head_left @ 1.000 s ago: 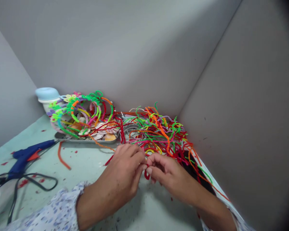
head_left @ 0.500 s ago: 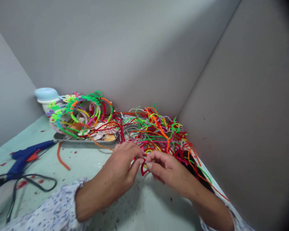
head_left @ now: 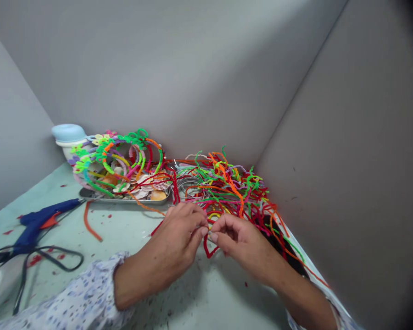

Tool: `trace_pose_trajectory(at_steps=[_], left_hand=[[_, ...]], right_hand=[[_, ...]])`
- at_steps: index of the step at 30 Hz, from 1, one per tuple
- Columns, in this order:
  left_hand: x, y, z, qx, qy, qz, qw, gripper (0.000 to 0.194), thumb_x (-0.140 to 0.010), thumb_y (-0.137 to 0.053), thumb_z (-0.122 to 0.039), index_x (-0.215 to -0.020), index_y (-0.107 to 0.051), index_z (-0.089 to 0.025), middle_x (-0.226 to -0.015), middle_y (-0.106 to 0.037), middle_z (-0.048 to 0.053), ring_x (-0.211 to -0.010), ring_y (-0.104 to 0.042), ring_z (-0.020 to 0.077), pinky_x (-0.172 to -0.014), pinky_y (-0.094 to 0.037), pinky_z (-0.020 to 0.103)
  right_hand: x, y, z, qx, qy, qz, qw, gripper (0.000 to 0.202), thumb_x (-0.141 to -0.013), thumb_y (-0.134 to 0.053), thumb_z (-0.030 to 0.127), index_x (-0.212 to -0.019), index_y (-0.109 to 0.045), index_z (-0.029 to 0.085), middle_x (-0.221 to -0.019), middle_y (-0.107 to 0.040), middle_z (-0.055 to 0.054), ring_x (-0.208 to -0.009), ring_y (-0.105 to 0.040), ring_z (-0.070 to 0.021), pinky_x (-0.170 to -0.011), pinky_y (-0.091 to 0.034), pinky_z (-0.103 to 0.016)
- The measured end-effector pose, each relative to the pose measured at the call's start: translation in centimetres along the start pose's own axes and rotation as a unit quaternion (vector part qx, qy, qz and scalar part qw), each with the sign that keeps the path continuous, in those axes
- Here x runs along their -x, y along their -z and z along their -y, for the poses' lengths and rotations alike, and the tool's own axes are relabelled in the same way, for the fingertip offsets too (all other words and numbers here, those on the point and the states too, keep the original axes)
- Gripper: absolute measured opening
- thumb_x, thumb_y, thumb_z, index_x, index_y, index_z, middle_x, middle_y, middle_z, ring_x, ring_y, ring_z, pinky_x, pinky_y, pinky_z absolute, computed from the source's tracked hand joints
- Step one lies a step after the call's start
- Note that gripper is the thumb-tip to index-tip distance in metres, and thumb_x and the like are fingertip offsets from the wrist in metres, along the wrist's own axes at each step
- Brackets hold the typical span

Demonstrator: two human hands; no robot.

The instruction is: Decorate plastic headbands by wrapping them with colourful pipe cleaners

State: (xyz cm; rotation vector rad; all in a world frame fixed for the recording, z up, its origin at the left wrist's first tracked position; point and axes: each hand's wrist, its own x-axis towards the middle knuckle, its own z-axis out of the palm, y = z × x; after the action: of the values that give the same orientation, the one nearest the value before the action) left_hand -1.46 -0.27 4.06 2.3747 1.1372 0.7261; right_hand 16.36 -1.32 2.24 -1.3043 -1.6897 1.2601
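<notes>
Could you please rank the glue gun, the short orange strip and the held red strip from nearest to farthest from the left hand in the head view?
1. Red strip: in the left hand.
2. Orange strip: left of it.
3. Glue gun: farther left.

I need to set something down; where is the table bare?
Two mostly bare patches of pale green table: between the curved orange fuzzy stem and the left hand, before the silver metal tray; and between the forearms, amid scattered specks. Crowded: back right, under tangled multicoloured fuzzy stems, and around the blue plastic glue gun.
</notes>
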Motion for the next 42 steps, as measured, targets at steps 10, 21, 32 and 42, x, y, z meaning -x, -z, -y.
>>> trace_pose_trajectory(at_steps=[10,21,32,42], left_hand=[[0.2,-0.1,0.1,0.017,-0.037,0.016,0.999,0.017,-0.087,-0.041,-0.011,-0.084,-0.056,-0.019,-0.103,-0.056,0.005,-0.097,-0.048,0.019,-0.088,-0.039,0.035],[0.2,0.6,0.0,-0.034,-0.053,0.042,0.997,0.022,-0.091,-0.039,-0.02,-0.089,-0.061,-0.019,-0.108,-0.058,0.007,-0.101,-0.049,0.0215,-0.092,-0.037,0.041],[0.1,0.1,0.6,0.045,-0.051,0.047,0.997,0.023,-0.091,-0.039,-0.02,-0.087,-0.062,-0.019,-0.105,-0.059,0.006,-0.101,-0.051,0.0186,-0.092,-0.039,0.036],[-0.7,-0.1,1.6,0.22,0.086,0.059,0.97,0.023,-0.089,-0.043,-0.03,-0.08,-0.06,-0.017,-0.084,-0.059,0.002,-0.08,-0.054,0.016,-0.075,-0.044,0.029]], right_hand=[[0.1,0.0,0.6,-0.014,0.022,0.02,0.999,0.009,-0.082,-0.056,0.024,-0.077,-0.055,0.017,-0.065,-0.047,0.005,-0.056,-0.039,-0.0084,-0.05,-0.031,-0.02],[0.1,0.3,0.1,-0.008,0.017,0.036,0.999,0.009,-0.081,-0.057,0.024,-0.075,-0.055,0.018,-0.063,-0.045,0.005,-0.054,-0.036,-0.0083,-0.048,-0.028,-0.02],[0.2,0.3,0.1,-0.013,0.025,0.045,0.999,0.007,-0.081,-0.057,0.024,-0.077,-0.055,0.018,-0.065,-0.047,0.004,-0.057,-0.039,-0.009,-0.051,-0.032,-0.021],[0.1,-0.1,-0.3,0.182,0.235,-0.049,0.953,0.012,-0.082,-0.055,0.014,-0.091,-0.058,0.021,-0.088,-0.058,-0.003,-0.081,-0.056,-0.0153,-0.072,-0.044,-0.028]])
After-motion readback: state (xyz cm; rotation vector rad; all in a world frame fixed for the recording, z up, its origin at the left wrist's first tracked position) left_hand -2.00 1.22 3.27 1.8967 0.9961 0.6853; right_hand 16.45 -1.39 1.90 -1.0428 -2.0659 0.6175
